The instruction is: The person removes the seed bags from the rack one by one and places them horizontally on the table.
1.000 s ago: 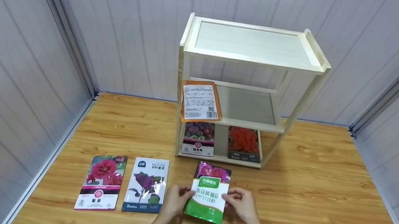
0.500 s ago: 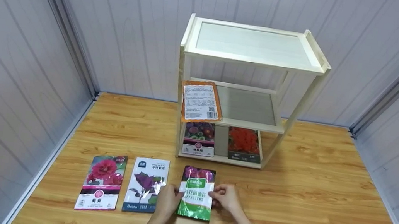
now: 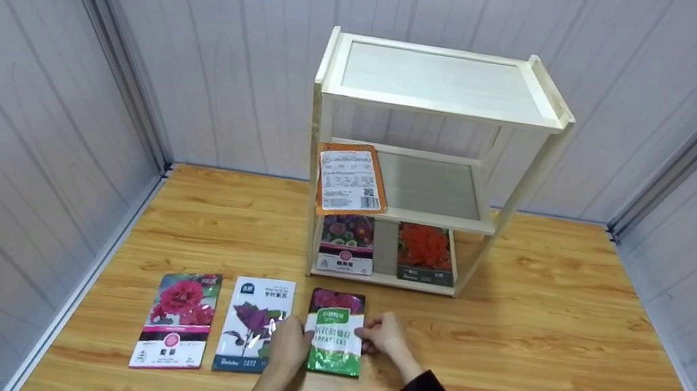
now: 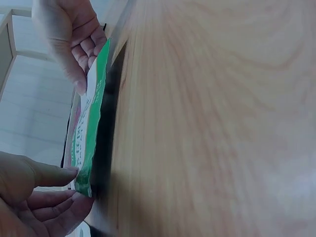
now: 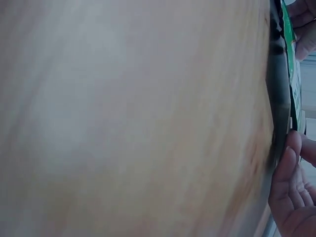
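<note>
A green and white seed packet [image 3: 334,334] with pink flowers at its top is held between both hands, just above or at the tabletop. My left hand [image 3: 287,350] pinches its left edge, thumb on top and fingers beneath, as the left wrist view shows. My right hand [image 3: 384,337] pinches the opposite edge. In the left wrist view the packet [image 4: 91,123] is seen nearly edge-on, with a dark shadow under it. Directly left of it lies a white and blue seed packet [image 3: 248,328] with a purple plant, partly covered by the left hand. Further left rests a pink-flower packet [image 3: 176,318].
A pale wooden three-tier shelf [image 3: 442,108] stands behind the hands. An orange-edged packet [image 3: 351,179] lies back-side up on its middle tier, jutting past the front. On the bottom tier are a purple-flower packet [image 3: 347,246] and a red-flower packet [image 3: 425,254]. Walls enclose the wooden tabletop [image 3: 570,363].
Both hands have carried the green and white seed packet leftward, beside the white and blue packet, and straightened its slight tilt. The packets on the shelf have stayed put.
</note>
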Motion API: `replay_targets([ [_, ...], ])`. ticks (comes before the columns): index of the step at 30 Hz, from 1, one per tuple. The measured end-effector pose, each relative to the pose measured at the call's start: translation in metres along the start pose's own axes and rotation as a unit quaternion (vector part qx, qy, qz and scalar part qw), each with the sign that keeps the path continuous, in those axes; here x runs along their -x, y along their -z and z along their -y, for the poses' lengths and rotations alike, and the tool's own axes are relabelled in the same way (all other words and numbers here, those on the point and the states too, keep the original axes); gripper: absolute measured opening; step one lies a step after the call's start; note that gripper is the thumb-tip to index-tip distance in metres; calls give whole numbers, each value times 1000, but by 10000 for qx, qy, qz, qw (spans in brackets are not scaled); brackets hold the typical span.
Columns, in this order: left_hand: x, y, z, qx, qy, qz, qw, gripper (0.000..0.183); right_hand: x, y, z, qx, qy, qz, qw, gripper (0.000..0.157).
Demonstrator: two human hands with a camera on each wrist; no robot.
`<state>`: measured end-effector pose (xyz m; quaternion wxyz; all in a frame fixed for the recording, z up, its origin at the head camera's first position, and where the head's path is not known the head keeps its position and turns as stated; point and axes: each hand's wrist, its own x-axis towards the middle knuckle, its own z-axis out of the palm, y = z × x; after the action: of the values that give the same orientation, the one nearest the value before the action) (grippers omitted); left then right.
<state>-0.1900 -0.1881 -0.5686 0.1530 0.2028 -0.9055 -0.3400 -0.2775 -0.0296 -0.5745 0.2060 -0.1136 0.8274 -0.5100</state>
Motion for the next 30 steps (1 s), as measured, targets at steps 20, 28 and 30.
replay_targets([
  [20,0,-9,-2,-1037,-32,-128,9945,7,-5,-5,2,376,-269,148,9988,16],
  [28,-1,-4,-8,-1390,-276,-265,9895,10,-3,-4,2,210,-180,172,9995,14],
  [30,-3,-1,-11,-1370,-331,-288,9896,10,-3,-4,1,206,-120,181,9996,14],
])
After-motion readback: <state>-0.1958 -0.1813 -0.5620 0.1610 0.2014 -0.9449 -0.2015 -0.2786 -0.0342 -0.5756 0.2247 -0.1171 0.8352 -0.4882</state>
